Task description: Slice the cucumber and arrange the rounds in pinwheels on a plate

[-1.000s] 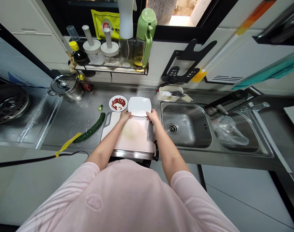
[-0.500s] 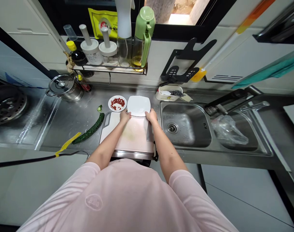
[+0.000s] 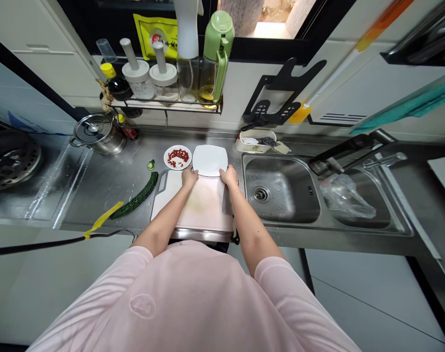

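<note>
One lidded pot (image 3: 97, 137), left of frame, stands at the back of the counter (image 3: 86, 181), presumably parked out of the working zone. Rightward, a cucumber (image 3: 136, 199) lies diagonally beside the chopping board (image 3: 200, 208); a small green stub (image 3: 151, 165) sits just beyond its upper end. Red pieces (image 3: 180, 156) are on a round dish (image 3: 165, 159) at centre, likely to keep them gathered off the board.

Left hand (image 3: 189, 177): gripping the near left corner of a white plate (image 3: 210, 160), thumb on the rim. Right hand (image 3: 229, 176): matching grip on the near right corner. The paired hold probably keeps the plate level. The plate is at frame centre, at the board's far end, just right of the dish; cannot tell whether its underside rests on anything. Fingers beneath: hidden.

A knife (image 3: 227, 199) lies along the board's right edge, partly under the right forearm; placement seems meant to leave the board's middle usable. Sink (image 3: 281, 210) to the right.

Materials, same order. Pot: shiny metal, round. Cucumber: dark green, bumpy skin, gently curved. Red pieces: small, irregular. Board: pale, smooth, faint greenish stain, grey handle loop at upper left. Plate: glossy, squarish, rounded corners. Knife: flat grey blade, dark handle. Sink: brushed-looking metal, droplets on the basin floor.
</note>
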A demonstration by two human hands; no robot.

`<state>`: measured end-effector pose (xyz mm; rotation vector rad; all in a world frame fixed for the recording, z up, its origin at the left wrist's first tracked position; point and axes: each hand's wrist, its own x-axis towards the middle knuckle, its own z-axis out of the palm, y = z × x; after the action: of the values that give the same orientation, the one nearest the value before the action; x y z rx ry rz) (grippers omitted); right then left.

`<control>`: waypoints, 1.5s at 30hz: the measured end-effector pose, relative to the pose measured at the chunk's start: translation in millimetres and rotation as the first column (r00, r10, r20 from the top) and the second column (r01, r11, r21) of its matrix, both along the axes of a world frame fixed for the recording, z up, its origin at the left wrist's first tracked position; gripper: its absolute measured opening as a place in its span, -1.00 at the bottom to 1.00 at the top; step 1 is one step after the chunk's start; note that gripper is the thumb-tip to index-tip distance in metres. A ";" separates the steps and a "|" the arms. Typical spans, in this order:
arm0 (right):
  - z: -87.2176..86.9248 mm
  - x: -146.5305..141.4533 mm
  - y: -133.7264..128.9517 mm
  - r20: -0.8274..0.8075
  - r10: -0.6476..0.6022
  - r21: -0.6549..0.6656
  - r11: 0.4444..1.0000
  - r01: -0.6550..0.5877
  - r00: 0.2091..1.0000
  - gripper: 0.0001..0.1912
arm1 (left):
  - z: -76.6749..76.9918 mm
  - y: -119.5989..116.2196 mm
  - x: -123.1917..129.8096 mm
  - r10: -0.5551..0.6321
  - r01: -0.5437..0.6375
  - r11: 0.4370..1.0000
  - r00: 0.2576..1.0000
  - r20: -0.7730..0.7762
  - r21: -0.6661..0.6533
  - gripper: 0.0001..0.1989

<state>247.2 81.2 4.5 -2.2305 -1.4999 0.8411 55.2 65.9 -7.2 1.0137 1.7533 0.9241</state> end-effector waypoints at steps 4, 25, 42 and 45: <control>3.4 -2.7 -1.9 0.019 -0.011 -0.010 1.000 0.011 1.000 -0.49 | -1.8 -1.6 0.3 0.000 0.001 1.000 0.999 -0.042 0.023 -0.61; 5.9 0.2 -12.7 -0.063 -0.036 0.068 0.997 0.040 0.997 -0.45 | -0.4 -11.3 0.6 0.016 -0.009 0.996 0.996 -0.084 0.084 -0.54; 24.8 40.9 -142.6 0.100 0.047 0.130 0.990 -0.059 0.994 -0.67 | 18.6 -70.0 -6.7 0.019 0.008 0.947 0.997 -0.081 0.322 -0.55; 27.8 42.4 -163.2 0.183 0.077 0.056 0.994 -0.089 0.980 -0.67 | 24.9 -82.6 -23.8 0.041 0.032 0.942 0.977 -0.210 0.333 -0.57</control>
<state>289.6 -82.0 32.3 -2.2624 -1.6873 0.6177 31.4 -16.6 17.7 1.3726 1.8094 1.1811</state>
